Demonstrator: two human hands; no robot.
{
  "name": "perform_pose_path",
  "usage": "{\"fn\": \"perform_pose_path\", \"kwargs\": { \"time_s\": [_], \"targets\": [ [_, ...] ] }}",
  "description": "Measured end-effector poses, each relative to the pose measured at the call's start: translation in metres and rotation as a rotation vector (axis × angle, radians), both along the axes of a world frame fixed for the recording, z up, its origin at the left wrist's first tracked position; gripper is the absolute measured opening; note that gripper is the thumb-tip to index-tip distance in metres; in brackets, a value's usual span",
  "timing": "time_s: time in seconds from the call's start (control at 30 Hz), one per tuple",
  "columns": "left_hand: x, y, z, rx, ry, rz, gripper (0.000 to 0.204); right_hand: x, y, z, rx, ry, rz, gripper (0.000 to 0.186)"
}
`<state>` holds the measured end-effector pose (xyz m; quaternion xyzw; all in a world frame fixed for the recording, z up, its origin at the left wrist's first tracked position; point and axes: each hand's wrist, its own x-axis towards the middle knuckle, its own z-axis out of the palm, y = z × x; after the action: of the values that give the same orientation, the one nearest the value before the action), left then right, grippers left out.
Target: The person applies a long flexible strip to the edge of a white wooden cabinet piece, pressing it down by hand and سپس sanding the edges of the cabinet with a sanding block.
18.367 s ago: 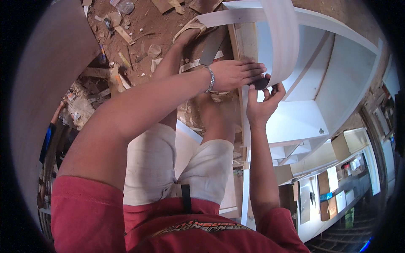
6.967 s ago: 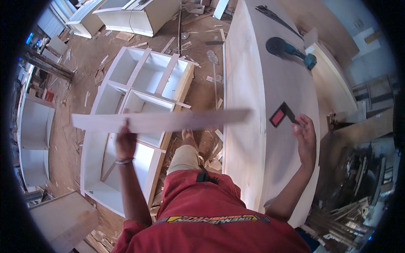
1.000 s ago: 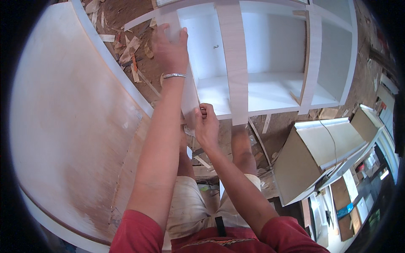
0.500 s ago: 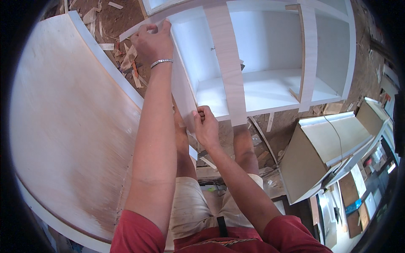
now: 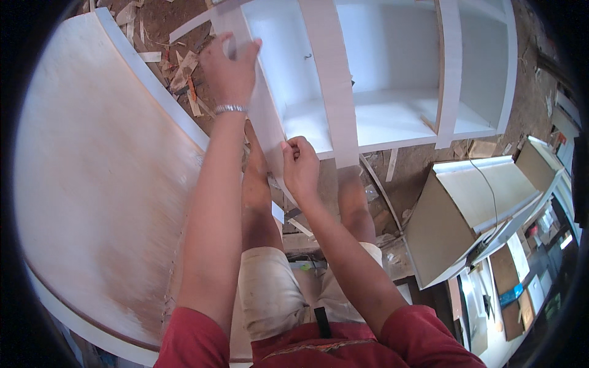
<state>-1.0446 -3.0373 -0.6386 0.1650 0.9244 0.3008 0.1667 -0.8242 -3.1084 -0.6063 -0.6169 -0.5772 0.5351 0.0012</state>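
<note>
- Left hand point(image 5: 228, 69): thumb and fingers arched apart across the upper part of a long, flat, pale pinkish wood-like strip point(image 5: 268, 110); blurred, so cannot tell whether it grips the edges.
- Right hand point(image 5: 300, 164): fingers curled, thumb and forefinger pinching the strip's edge near its lower part.
- The strip lies along the near-left front edge of a white-lined, open box cabinet point(image 5: 399, 143), its lower end overhanging the cabinet's side.
- A second pale pinkish strip point(image 5: 334, 73) crosses the opening to the right, its end also overhanging.
- Step in hand, my reading: lining the strip up on the cabinet's edge.
- Next move would seem to call for holding the alignment with the right hand while the left presses the strip flat.
</note>
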Motion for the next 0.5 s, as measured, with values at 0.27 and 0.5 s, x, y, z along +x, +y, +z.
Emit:
{"fn": "perform_pose_path", "kwargs": {
  "time_s": [0.27,0.5],
  "targets": [
    [0.070,-0.050,0.015,-0.051,-0.051,-0.029,0.088,-0.006,0.006,0.002,0.079,-0.100,0.125,0.020],
    [0.108,-0.090,0.021,-0.042,-0.245,0.076,0.092,-0.001,0.017,-0.007,0.151,-0.065,0.237,0.019]
  ]
}}
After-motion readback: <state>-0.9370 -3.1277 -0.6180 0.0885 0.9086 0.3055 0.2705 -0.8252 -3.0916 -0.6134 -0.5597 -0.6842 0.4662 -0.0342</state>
